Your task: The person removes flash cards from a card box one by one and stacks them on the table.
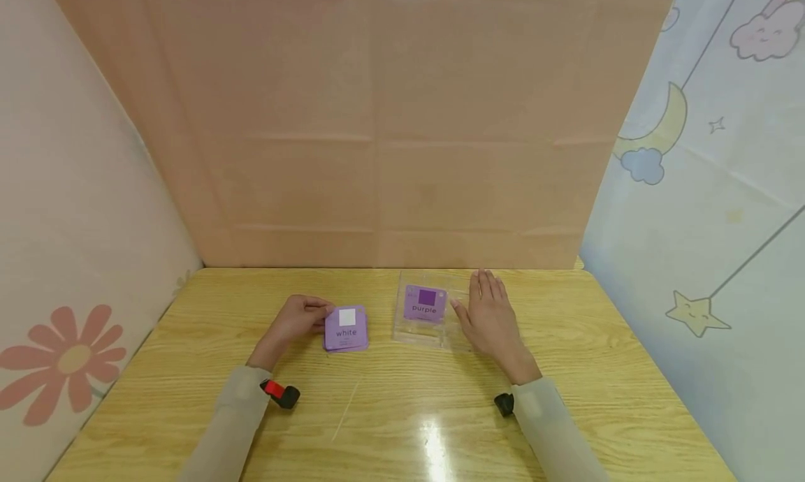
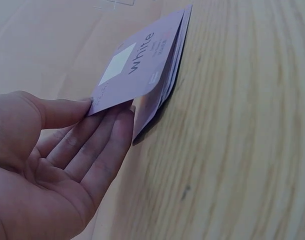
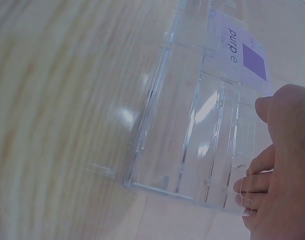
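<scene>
My left hand (image 1: pixel 297 323) pinches a purple card marked "white" (image 1: pixel 346 334) by its left edge, thumb on top and fingers beneath. In the left wrist view, that corner of the "white" card (image 2: pixel 123 75) is lifted off the stack of cards (image 2: pixel 165 87) under it. A clear plastic card holder (image 1: pixel 418 335) with several slots stands right of the stack. One card marked "purple" (image 1: pixel 424 310) leans in its left section. On the holder's right side rests my right hand (image 1: pixel 493 320), fingers straight and pointing away; the right wrist view shows its fingertips at the holder's edge.
The wooden table (image 1: pixel 390 405) carries the cards and holder. A tan cloth backdrop (image 1: pixel 390 133) rises behind its far edge. Patterned cloth walls stand at the left (image 1: pixel 75 223) and the right (image 1: pixel 711 209).
</scene>
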Demonstrator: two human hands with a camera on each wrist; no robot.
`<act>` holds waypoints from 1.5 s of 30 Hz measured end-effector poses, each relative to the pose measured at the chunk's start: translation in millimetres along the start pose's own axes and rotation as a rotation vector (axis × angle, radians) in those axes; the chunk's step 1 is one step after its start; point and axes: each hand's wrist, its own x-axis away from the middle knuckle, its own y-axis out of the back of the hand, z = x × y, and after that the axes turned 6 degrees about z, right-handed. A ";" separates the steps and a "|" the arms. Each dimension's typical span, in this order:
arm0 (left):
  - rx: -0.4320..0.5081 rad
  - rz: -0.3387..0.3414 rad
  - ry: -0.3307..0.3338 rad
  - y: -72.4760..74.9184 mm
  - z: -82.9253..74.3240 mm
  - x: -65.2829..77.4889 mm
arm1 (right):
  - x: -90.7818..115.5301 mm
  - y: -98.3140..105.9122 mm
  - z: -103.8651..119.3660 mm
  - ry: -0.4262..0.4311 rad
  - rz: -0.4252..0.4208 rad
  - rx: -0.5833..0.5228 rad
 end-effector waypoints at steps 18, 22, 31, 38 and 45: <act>-0.154 -0.051 -0.041 -3.1 2.9 -2.7 | -0.7 1.1 0.1 -0.008 0.025 -0.001; -0.264 -0.086 -0.053 -4.1 0.6 -1.8 | 0.0 1.8 0.2 -0.001 0.011 -0.008; -0.456 -0.137 -0.075 -8.1 -6.7 0.9 | 0.7 4.1 0.9 -0.008 0.031 -0.006; -0.484 -0.159 -0.069 -10.2 -6.3 3.6 | 1.7 5.7 1.3 -0.003 0.023 -0.002; -0.516 -0.177 -0.099 -8.3 -7.3 5.5 | 2.3 6.3 1.1 -0.015 0.052 -0.008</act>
